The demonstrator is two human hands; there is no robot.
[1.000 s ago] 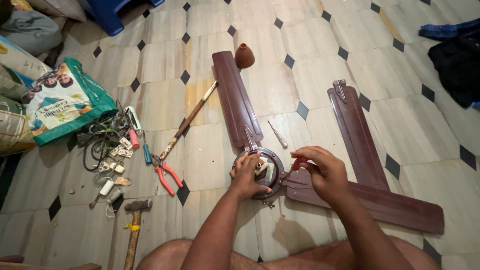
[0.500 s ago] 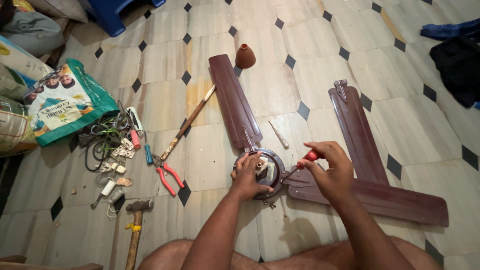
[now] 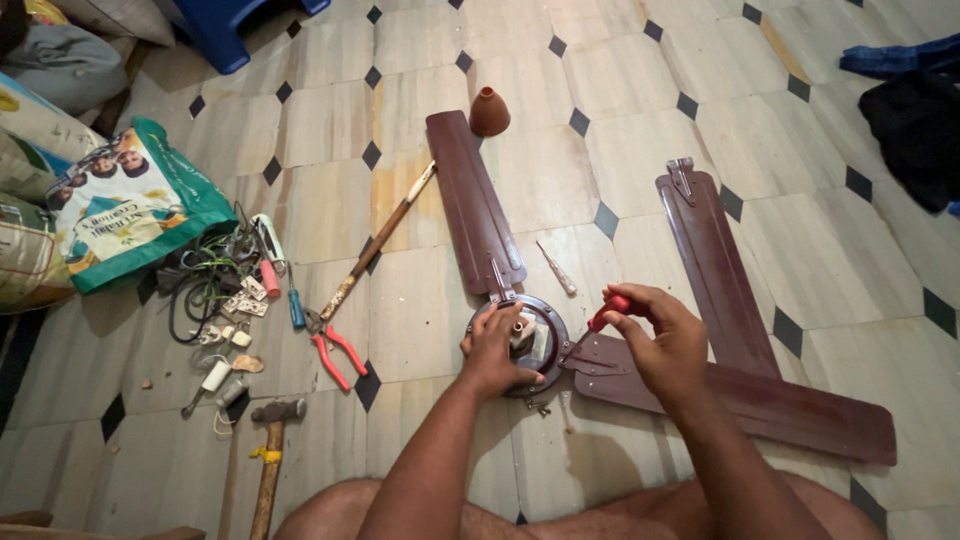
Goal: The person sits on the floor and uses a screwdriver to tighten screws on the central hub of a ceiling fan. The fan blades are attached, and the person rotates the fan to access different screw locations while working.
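A brown ceiling fan lies on the tiled floor. Its round motor hub [image 3: 540,335] sits under my left hand [image 3: 495,350], which presses down on it. One blade [image 3: 470,200] runs away from the hub, another [image 3: 760,405] runs to the right under my right forearm. My right hand [image 3: 655,340] grips a red-handled screwdriver [image 3: 605,312] whose tip points at the bracket where the right blade meets the hub. A third blade [image 3: 705,260] lies loose on the floor to the right, not joined to the hub.
A brown cone-shaped fan cover [image 3: 489,110] stands beyond the far blade. Red-handled pliers [image 3: 335,350], a long wooden-handled tool [image 3: 375,245], a hammer [image 3: 270,450], tangled wires [image 3: 205,275] and small parts lie left. A small tool [image 3: 555,268] lies near the hub. Bags [image 3: 120,205] at far left.
My right hand has shifted a little with the screwdriver at the blade bracket. My left hand stays on the hub. The view has tilted slightly.
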